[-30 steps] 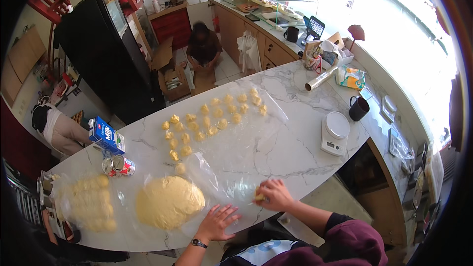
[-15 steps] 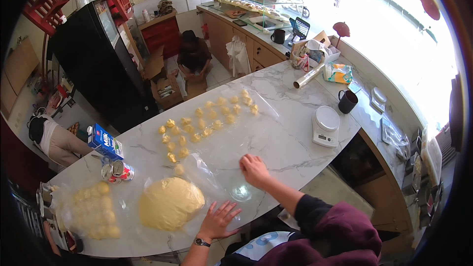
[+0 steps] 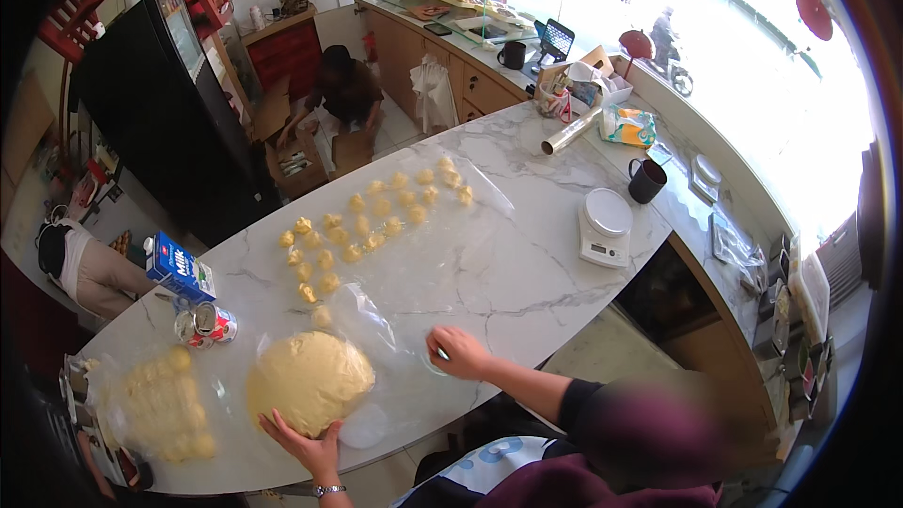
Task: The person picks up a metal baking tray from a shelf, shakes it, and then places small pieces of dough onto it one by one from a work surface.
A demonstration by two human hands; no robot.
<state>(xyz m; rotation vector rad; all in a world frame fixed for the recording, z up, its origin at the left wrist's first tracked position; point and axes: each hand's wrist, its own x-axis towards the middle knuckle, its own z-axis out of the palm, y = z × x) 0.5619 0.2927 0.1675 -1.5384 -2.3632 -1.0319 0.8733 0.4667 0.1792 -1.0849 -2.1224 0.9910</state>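
A large round mass of yellow dough (image 3: 310, 376) lies on the marble counter, with plastic film around it. My left hand (image 3: 306, 442) is open, fingers spread, touching the dough's near edge. To the right of the dough my right hand (image 3: 458, 354) is closed; a small pale bit shows at its fingers, too small to name. Under that hand is a clear, shiny round patch, mostly hidden. A single dough ball (image 3: 322, 317) sits just beyond the large dough. Farther off, several small filled or shaped yellow pieces (image 3: 362, 224) stand in rows on a clear plastic sheet (image 3: 423, 254).
At left, smooth dough balls (image 3: 169, 404) lie under plastic, near two cans (image 3: 207, 325) and a milk carton (image 3: 179, 268). A white kitchen scale (image 3: 605, 226), dark mug (image 3: 647, 181) and film roll (image 3: 571, 132) are to the right. Another person (image 3: 346, 89) crouches by boxes beyond the counter.
My left hand has moved left from the bare counter onto the large dough's near edge. My right hand has come nearer, over the shiny round patch. The view has shifted slightly.
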